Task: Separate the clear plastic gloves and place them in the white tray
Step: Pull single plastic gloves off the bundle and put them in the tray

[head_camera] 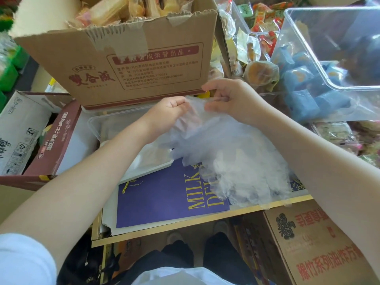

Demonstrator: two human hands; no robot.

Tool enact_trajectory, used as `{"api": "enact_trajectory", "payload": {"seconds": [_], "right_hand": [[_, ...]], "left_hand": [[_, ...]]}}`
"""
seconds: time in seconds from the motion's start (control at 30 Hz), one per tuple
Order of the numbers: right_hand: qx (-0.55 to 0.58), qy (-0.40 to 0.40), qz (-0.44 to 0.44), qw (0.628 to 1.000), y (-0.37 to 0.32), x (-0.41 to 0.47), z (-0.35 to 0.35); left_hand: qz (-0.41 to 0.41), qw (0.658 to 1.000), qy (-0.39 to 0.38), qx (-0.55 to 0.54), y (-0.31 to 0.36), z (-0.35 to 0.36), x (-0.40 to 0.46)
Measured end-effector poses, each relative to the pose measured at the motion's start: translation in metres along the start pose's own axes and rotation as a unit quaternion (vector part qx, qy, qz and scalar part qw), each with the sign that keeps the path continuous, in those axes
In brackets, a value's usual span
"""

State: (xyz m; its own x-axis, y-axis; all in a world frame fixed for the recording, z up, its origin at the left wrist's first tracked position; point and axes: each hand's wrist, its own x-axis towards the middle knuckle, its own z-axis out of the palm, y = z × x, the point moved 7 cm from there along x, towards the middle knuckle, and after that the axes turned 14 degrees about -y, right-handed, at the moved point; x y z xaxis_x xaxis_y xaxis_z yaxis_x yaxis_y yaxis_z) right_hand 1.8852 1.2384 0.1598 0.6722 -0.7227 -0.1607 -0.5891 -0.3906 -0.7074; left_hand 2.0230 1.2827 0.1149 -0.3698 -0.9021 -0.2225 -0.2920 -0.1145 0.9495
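Note:
A bunch of clear plastic gloves (232, 153) hangs between both hands above a purple box, its fingers drooping toward the shelf's front edge. My left hand (164, 114) pinches the upper edge of the gloves on the left. My right hand (232, 99) pinches the same edge on the right, a short gap between the two hands. The white tray (148, 167) lies under my left forearm, partly hidden, with something pale inside it.
A big open cardboard box (127, 58) of wrapped snacks stands just behind the hands. A clear plastic bin (333, 64) with blue packets sits at the right. The purple box (164, 196) lies on the shelf. More cartons stand left and lower right.

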Motion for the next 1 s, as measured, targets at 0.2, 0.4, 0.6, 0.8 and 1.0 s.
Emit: {"api": "enact_trajectory", "payload": {"seconds": [0.2,0.4,0.6,0.8,1.0], "right_hand": [[-0.02,0.018,0.039,0.999,0.015,-0.007,-0.011],[0.076,0.032,0.059,0.995,0.031,-0.02,-0.025],[0.111,-0.007,0.086,0.99,0.052,-0.029,-0.033],[0.447,-0.158,-0.006,0.88,0.088,-0.047,-0.028],[0.596,-0.223,0.002,0.772,0.095,-0.051,-0.004]], "left_hand": [[0.036,0.998,0.044,0.01,0.014,0.012,0.007],[0.019,0.995,0.048,0.087,0.016,0.036,0.015],[0.044,0.996,0.041,0.066,0.022,0.045,0.021],[0.077,0.995,0.055,-0.007,0.03,0.043,0.022],[0.076,0.992,0.103,-0.01,0.033,0.042,0.022]]}}
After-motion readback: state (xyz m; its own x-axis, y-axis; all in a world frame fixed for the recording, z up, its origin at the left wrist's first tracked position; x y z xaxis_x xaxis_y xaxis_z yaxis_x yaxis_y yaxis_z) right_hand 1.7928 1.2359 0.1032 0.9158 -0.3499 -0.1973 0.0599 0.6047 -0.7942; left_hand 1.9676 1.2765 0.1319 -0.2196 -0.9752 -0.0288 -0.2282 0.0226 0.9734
